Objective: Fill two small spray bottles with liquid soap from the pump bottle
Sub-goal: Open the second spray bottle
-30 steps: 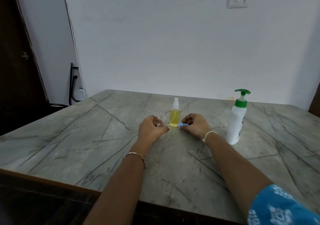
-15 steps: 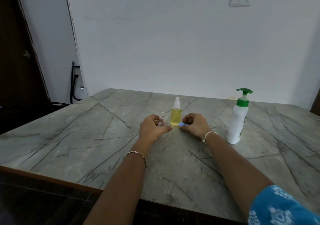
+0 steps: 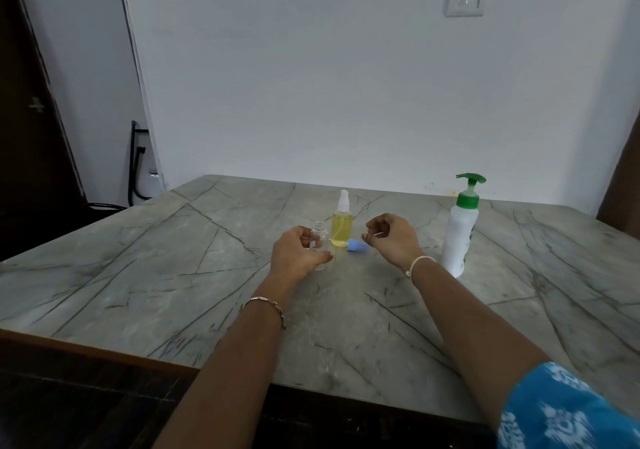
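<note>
Head camera looks down on a grey veined table (image 3: 138, 275) where the left hand (image 3: 298, 253) wraps its curled fingers and thumb round the small clear spray bottle (image 3: 319, 239), which stands upright on the tabletop with its threaded neck uncapped and looks empty. The right hand (image 3: 391, 237) is raised just off the table, fingers curled in, thumb and forefinger pinched on a thin pale tube (image 3: 375, 234). Between the two hands a blue cap (image 3: 356, 245) lies on its side on the table, just beside the right fingertips; whether the tube joins it cannot be told. Directly behind the clear bottle stands the second spray bottle (image 3: 342, 229), filled with yellow liquid and topped by a white sprayer, touched by neither hand. The white pump bottle (image 3: 462, 237) with its green pump head stands upright to the right of the right wrist, near it but apart.
</note>
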The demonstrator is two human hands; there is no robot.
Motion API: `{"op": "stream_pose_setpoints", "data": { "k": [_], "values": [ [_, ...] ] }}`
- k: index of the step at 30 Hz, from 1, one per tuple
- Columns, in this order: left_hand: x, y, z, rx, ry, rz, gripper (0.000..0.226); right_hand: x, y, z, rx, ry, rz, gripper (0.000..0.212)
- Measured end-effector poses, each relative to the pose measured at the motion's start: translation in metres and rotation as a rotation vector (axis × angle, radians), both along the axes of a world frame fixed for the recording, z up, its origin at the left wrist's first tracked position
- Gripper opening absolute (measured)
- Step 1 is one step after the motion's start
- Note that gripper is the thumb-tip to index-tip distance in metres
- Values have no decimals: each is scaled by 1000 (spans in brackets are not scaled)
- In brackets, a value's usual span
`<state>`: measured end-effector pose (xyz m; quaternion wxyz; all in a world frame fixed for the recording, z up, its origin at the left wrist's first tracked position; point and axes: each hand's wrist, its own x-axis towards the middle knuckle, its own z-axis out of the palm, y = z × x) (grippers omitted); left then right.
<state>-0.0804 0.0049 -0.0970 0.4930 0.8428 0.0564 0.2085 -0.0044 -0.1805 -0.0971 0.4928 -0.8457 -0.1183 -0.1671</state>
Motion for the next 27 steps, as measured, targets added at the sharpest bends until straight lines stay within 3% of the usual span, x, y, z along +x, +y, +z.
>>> {"op": "stream_pose_setpoints", "data": {
  "k": [12, 17, 27],
  "values": [
    [-4, -8, 3, 70, 5, -16, 52, -44, -26, 16, 38, -81, -45, 16],
    [-8, -26, 1, 94, 18, -77, 50, -62, -36, 18, -1, -131, -78, 30],
    [-2, -68, 1, 112, 35, -225, 51, -75, -71, 28, 17, -520, -356, 15]
  ]
}}
